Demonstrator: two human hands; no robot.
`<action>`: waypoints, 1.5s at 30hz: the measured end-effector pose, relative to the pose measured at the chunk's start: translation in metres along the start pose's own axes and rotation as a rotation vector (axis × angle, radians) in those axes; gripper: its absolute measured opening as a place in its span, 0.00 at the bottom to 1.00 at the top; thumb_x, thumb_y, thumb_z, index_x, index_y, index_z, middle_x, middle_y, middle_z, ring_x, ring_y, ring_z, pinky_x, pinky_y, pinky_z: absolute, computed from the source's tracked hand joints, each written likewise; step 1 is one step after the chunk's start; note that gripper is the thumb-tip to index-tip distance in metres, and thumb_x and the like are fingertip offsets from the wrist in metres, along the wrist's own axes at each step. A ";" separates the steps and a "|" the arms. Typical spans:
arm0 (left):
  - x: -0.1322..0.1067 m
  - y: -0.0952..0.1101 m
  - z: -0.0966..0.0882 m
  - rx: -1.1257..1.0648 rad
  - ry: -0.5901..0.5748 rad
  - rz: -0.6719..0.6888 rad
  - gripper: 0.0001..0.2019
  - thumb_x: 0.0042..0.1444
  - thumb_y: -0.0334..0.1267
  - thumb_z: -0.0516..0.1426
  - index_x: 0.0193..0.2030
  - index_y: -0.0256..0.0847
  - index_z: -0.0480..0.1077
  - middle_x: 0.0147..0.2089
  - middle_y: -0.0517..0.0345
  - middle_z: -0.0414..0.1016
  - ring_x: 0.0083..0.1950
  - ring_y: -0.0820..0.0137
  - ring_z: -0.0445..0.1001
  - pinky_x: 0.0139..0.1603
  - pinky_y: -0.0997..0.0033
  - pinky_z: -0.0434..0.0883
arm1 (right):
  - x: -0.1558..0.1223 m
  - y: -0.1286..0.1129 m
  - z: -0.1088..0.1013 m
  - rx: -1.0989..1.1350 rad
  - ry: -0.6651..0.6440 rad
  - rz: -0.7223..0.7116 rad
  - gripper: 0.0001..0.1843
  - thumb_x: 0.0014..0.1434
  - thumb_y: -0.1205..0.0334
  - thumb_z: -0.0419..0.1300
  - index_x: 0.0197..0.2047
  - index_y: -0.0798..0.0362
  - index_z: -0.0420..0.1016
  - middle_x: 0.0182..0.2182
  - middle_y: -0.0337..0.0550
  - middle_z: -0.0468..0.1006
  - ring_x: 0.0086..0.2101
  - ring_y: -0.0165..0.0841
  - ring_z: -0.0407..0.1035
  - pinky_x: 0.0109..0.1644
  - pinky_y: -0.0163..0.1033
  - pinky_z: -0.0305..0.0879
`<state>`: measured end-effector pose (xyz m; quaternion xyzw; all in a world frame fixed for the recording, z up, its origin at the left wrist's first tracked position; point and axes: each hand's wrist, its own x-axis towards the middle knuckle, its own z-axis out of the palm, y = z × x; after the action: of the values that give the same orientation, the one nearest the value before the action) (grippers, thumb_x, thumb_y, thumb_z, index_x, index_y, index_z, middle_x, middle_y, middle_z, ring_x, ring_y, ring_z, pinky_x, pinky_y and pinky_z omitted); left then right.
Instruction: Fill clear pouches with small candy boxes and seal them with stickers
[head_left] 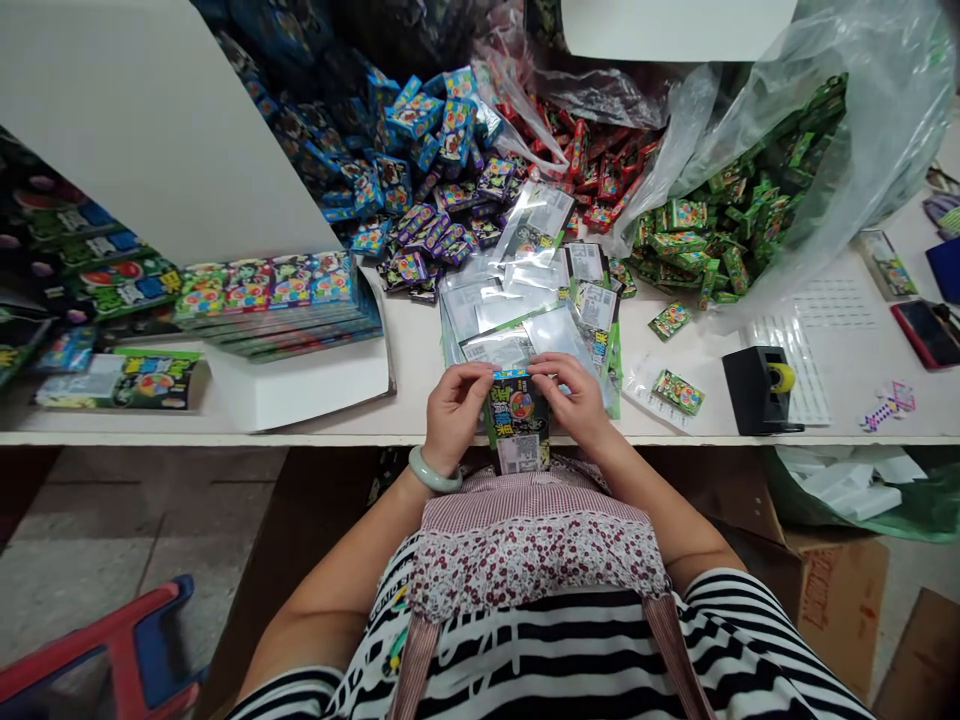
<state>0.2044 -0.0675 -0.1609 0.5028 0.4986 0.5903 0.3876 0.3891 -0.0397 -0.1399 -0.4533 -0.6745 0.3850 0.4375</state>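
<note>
My left hand (457,410) and my right hand (574,400) are at the front edge of the table, close to my body. Between them is a black and green printed packet (517,420) with colourful balls and a pale label panel. Each hand pinches one upper corner of it, thumb and fingers together. A narrow blue printed edge shows along its top; I cannot tell whether it is a small box inside. Just beyond my hands lies a pile of flat printed plastic packets (480,300), overlapping and shiny.
Behind the pile lie heaps of small blue boxes (394,185), purple boxes (427,235), red boxes (611,165) and green boxes (739,220), some in transparent bags. An open white carton (315,385) with stacked printed packs stands left. A black tape dispenser (754,390) and a phone (926,333) are right.
</note>
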 end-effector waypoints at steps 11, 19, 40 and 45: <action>0.016 0.001 -0.002 -0.069 -0.132 -0.080 0.07 0.54 0.41 0.65 0.36 0.42 0.77 0.39 0.55 0.81 0.42 0.70 0.79 0.48 0.66 0.77 | 0.022 0.003 -0.023 0.080 -0.224 0.076 0.12 0.54 0.52 0.66 0.32 0.50 0.72 0.37 0.41 0.76 0.38 0.31 0.71 0.33 0.36 0.69; 0.030 0.015 0.002 0.007 -0.120 -0.064 0.06 0.51 0.39 0.65 0.30 0.40 0.73 0.30 0.59 0.76 0.32 0.74 0.73 0.35 0.71 0.74 | 0.039 -0.012 -0.019 0.132 -0.332 0.302 0.12 0.54 0.53 0.66 0.32 0.51 0.70 0.27 0.35 0.73 0.25 0.26 0.67 0.31 0.38 0.67; 0.019 -0.007 -0.022 0.066 -0.380 0.034 0.10 0.57 0.46 0.63 0.39 0.42 0.74 0.39 0.55 0.78 0.41 0.69 0.77 0.45 0.66 0.77 | 0.004 0.003 -0.018 -0.098 -0.268 -0.084 0.04 0.62 0.59 0.59 0.39 0.48 0.72 0.42 0.45 0.76 0.44 0.35 0.71 0.42 0.43 0.71; 0.023 -0.004 -0.019 0.191 -0.409 0.067 0.09 0.58 0.44 0.62 0.43 0.44 0.75 0.41 0.56 0.78 0.43 0.67 0.77 0.46 0.65 0.76 | 0.001 0.000 -0.001 -0.085 -0.176 0.012 0.04 0.63 0.58 0.58 0.38 0.48 0.71 0.43 0.43 0.77 0.48 0.34 0.71 0.51 0.42 0.73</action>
<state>0.1813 -0.0478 -0.1601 0.6627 0.4463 0.4386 0.4115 0.3902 -0.0389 -0.1395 -0.4397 -0.7235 0.3968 0.3546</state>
